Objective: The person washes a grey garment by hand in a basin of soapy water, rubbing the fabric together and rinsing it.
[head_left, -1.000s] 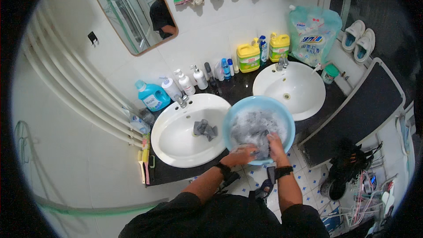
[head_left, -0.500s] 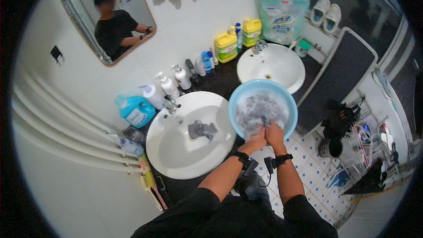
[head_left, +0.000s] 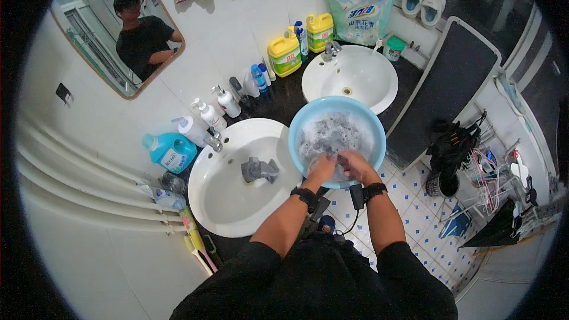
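Observation:
A light blue basin of foamy grey water rests on the counter edge between the two washbasins. Inside it, a wet grey cloth shows partly through the suds. My left hand is closed on the cloth near the basin's front side, its fingertips partly hidden in foam. Just right of it my right hand curls its fingers around the same cloth, the two hands slightly apart. Another grey cloth piece, sock-like in shape, lies crumpled by the drain of the left white sink.
A second white sink stands behind the basin. Along the wall are pump bottles, a blue detergent jug, yellow jugs and a large green refill pouch. A dark-faced board leans at the right; brushes lie front left.
My hands have separated slightly, the right one moving up and curling within the basin. The whole view has shifted, placing the basin and sinks a little further left and higher.

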`<action>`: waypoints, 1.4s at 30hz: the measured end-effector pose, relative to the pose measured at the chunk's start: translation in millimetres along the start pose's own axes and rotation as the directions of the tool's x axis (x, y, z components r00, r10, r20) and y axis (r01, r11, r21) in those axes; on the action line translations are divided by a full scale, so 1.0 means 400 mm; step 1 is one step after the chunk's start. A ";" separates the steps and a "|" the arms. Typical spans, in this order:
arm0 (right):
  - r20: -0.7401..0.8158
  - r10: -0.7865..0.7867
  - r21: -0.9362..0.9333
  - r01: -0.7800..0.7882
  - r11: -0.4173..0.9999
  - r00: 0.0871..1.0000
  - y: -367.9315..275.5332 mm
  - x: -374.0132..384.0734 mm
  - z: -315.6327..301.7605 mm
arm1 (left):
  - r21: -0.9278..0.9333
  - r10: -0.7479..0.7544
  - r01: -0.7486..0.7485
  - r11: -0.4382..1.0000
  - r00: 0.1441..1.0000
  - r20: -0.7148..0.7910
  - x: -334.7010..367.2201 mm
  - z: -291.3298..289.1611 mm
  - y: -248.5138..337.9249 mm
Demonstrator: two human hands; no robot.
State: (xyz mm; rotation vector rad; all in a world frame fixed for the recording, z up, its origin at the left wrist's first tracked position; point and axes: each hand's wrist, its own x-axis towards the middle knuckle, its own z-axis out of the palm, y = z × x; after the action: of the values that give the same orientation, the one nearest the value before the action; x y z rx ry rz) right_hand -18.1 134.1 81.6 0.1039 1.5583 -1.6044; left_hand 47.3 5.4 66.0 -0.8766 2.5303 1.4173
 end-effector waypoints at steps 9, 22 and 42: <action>-0.077 -0.194 0.243 0.207 0.948 0.978 0.020 0.034 0.045 | -0.730 -0.132 0.185 0.658 0.983 0.130 0.066 -0.009 -0.128; 0.232 -0.194 0.097 0.176 0.980 0.953 0.024 0.015 0.006 | -0.845 0.091 0.360 0.395 0.900 0.426 -0.011 -0.072 0.006; 0.151 -0.453 0.315 0.391 0.865 0.879 0.030 -0.013 0.006 | -0.164 0.199 -0.172 0.971 0.966 0.164 0.002 0.039 0.022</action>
State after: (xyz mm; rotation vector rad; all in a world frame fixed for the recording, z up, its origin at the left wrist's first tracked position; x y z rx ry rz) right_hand -6.5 136.8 76.1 -0.2823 1.2288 -2.0980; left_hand 39.3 21.2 63.7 -0.5119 2.4495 1.6753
